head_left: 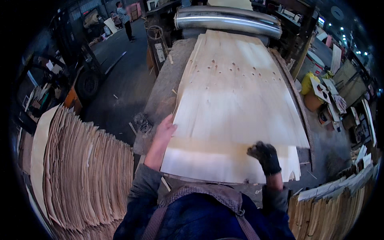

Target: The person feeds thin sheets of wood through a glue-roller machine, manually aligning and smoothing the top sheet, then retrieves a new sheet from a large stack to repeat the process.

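In the head view, a pale, knot-marked wood veneer sheet (236, 104) lies on a dusty grey surface (164, 90), overlapping another pale veneer sheet (200, 164) at its near end. The bare left hand (165, 130) touches its left edge, fingers bent; the dark-gloved right hand (266, 157) is curled by its near edge. Whether either pinches cannot be told. A shiny metal roller (228, 21) spans its far end; brown veneer stacks (90, 164) stand left and right of it, dark debris (143, 122) left.

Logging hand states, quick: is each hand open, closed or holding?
Left hand: closed on the left edge of the upper wood sheet.
Right hand: gloved, fingers curled; any hold can't be told.
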A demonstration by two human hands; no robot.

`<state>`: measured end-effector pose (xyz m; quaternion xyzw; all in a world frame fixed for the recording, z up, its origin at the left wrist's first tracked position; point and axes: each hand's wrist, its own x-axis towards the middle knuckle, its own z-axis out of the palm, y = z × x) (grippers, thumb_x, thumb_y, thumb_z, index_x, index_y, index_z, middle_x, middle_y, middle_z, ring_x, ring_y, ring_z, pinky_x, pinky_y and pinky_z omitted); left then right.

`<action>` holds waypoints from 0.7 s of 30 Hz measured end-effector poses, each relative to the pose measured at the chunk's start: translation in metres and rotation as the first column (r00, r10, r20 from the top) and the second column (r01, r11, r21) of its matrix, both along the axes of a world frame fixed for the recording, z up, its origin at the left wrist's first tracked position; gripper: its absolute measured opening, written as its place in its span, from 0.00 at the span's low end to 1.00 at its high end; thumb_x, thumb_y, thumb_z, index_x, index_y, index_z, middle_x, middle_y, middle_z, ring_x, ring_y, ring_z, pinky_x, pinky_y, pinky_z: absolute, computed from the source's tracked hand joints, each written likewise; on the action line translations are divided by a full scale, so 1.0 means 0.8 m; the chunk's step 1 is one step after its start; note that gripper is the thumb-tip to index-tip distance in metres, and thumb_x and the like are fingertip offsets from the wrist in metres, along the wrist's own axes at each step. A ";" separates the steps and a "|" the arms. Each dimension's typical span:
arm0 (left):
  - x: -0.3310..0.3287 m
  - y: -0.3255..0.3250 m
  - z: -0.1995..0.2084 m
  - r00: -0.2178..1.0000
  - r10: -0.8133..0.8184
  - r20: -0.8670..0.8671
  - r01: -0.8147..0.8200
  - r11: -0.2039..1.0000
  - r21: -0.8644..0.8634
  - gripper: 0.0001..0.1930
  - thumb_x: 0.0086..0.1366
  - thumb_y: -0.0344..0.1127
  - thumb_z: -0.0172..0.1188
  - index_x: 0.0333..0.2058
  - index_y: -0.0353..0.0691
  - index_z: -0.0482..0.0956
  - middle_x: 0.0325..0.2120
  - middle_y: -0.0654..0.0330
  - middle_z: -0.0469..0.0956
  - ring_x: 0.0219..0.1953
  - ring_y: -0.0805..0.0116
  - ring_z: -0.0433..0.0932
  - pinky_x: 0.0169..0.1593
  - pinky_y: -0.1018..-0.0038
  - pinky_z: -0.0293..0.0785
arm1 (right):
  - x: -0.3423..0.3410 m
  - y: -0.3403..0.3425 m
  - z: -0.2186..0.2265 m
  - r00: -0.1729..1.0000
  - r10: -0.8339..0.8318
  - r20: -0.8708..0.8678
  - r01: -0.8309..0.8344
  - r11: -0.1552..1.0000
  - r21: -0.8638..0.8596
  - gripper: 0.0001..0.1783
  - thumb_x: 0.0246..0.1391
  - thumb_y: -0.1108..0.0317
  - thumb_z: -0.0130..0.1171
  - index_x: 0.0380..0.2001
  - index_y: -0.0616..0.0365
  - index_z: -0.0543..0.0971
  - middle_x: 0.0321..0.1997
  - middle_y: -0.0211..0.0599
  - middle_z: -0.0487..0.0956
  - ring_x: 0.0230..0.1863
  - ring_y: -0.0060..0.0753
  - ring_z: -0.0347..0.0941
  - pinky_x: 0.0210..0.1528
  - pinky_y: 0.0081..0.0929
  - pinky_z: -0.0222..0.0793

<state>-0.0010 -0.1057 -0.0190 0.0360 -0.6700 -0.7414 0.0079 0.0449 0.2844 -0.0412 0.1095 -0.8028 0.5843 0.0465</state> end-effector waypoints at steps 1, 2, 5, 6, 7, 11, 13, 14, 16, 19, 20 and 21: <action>-0.005 -0.009 -0.028 0.999 0.040 -0.036 -0.047 0.965 -0.259 0.27 0.58 0.28 0.52 0.56 0.31 0.58 0.49 0.48 0.69 0.49 0.61 0.70 0.53 0.71 0.65 | -0.033 0.001 -0.017 0.978 0.020 0.206 0.070 0.904 -0.422 0.07 0.45 0.64 0.61 0.27 0.53 0.75 0.26 0.35 0.77 0.29 0.39 0.75 0.34 0.38 0.71; 0.000 -0.014 -0.050 0.994 0.074 -0.081 -0.105 0.861 -0.498 0.27 0.58 0.29 0.53 0.56 0.30 0.57 0.49 0.47 0.68 0.50 0.59 0.70 0.54 0.69 0.64 | -0.065 -0.008 -0.015 0.891 0.186 0.413 0.228 0.604 -0.764 0.08 0.47 0.64 0.60 0.27 0.55 0.75 0.27 0.38 0.77 0.31 0.41 0.75 0.38 0.41 0.73; 0.040 0.004 -0.077 0.996 0.052 -0.079 -0.094 0.499 -0.861 0.33 0.56 0.36 0.57 0.57 0.29 0.54 0.54 0.42 0.61 0.57 0.52 0.61 0.60 0.67 0.56 | -0.173 0.003 -0.040 0.917 0.154 0.368 0.243 0.514 -0.822 0.10 0.51 0.66 0.55 0.33 0.61 0.72 0.34 0.47 0.76 0.40 0.48 0.73 0.46 0.49 0.71; 0.053 0.009 -0.097 0.994 0.060 -0.092 -0.109 0.439 -0.892 0.34 0.56 0.37 0.58 0.57 0.29 0.54 0.55 0.42 0.59 0.58 0.52 0.59 0.61 0.67 0.54 | -0.208 0.001 -0.049 0.925 0.161 0.345 0.221 0.510 -0.832 0.11 0.53 0.65 0.52 0.36 0.62 0.71 0.38 0.49 0.76 0.45 0.49 0.72 0.48 0.49 0.69; 0.054 0.013 -0.108 0.993 0.054 -0.105 -0.118 0.384 -0.916 0.36 0.55 0.38 0.58 0.57 0.28 0.53 0.56 0.42 0.57 0.59 0.51 0.56 0.62 0.67 0.51 | -0.238 0.007 -0.061 0.948 0.213 0.236 0.104 0.493 -0.864 0.13 0.56 0.65 0.47 0.38 0.64 0.70 0.44 0.51 0.73 0.49 0.50 0.69 0.52 0.50 0.66; 0.056 0.002 -0.116 0.991 0.128 -0.043 -0.104 0.524 -0.845 0.36 0.55 0.37 0.58 0.58 0.28 0.52 0.59 0.44 0.53 0.61 0.53 0.53 0.63 0.69 0.49 | -0.267 -0.030 -0.069 0.900 0.369 0.233 0.085 0.377 -0.922 0.18 0.60 0.64 0.38 0.47 0.66 0.66 0.54 0.54 0.66 0.57 0.54 0.61 0.59 0.51 0.58; 0.054 -0.009 -0.126 0.985 0.163 -0.058 -0.136 0.520 -0.843 0.34 0.55 0.36 0.57 0.58 0.30 0.54 0.58 0.44 0.54 0.61 0.53 0.54 0.62 0.69 0.51 | -0.230 -0.060 -0.061 0.822 0.468 0.324 0.143 0.381 -0.913 0.20 0.60 0.65 0.41 0.52 0.67 0.62 0.58 0.53 0.63 0.58 0.55 0.60 0.60 0.53 0.56; 0.047 -0.012 -0.126 0.988 0.156 -0.015 -0.110 0.625 -0.773 0.33 0.55 0.35 0.58 0.57 0.30 0.56 0.58 0.45 0.55 0.60 0.54 0.56 0.62 0.70 0.52 | -0.204 -0.063 -0.082 0.817 0.500 0.287 0.074 0.402 -0.912 0.20 0.59 0.66 0.42 0.52 0.66 0.64 0.56 0.53 0.66 0.57 0.56 0.62 0.60 0.54 0.56; 0.035 -0.028 -0.121 0.989 0.133 0.069 -0.065 0.797 -0.601 0.30 0.54 0.33 0.58 0.55 0.32 0.61 0.57 0.46 0.58 0.59 0.54 0.59 0.60 0.70 0.55 | -0.131 -0.080 -0.089 0.791 0.559 0.249 0.008 0.397 -0.918 0.21 0.59 0.71 0.41 0.55 0.67 0.60 0.53 0.55 0.67 0.55 0.56 0.64 0.60 0.52 0.58; 0.048 -0.030 -0.082 0.997 0.058 0.044 -0.025 0.843 -0.537 0.26 0.53 0.26 0.57 0.53 0.33 0.66 0.55 0.49 0.62 0.56 0.60 0.63 0.57 0.72 0.60 | -0.023 -0.085 -0.063 0.714 0.630 0.305 0.021 0.417 -0.909 0.24 0.59 0.69 0.43 0.56 0.68 0.58 0.53 0.54 0.67 0.54 0.52 0.66 0.57 0.46 0.63; 0.051 -0.037 -0.076 0.998 0.029 0.058 -0.001 0.901 -0.434 0.25 0.53 0.24 0.56 0.52 0.33 0.67 0.54 0.50 0.63 0.54 0.62 0.65 0.56 0.73 0.61 | 0.009 -0.091 -0.034 0.677 0.608 0.415 0.103 0.479 -0.871 0.22 0.60 0.70 0.42 0.56 0.67 0.58 0.53 0.54 0.67 0.53 0.52 0.67 0.56 0.46 0.63; 0.050 -0.042 -0.070 0.998 -0.009 0.068 0.030 0.946 -0.322 0.25 0.52 0.22 0.55 0.52 0.33 0.67 0.53 0.51 0.65 0.53 0.64 0.66 0.55 0.74 0.62 | 0.036 -0.089 -0.029 0.650 0.619 0.440 0.144 0.468 -0.872 0.23 0.58 0.70 0.44 0.56 0.67 0.59 0.52 0.55 0.67 0.51 0.51 0.68 0.55 0.46 0.64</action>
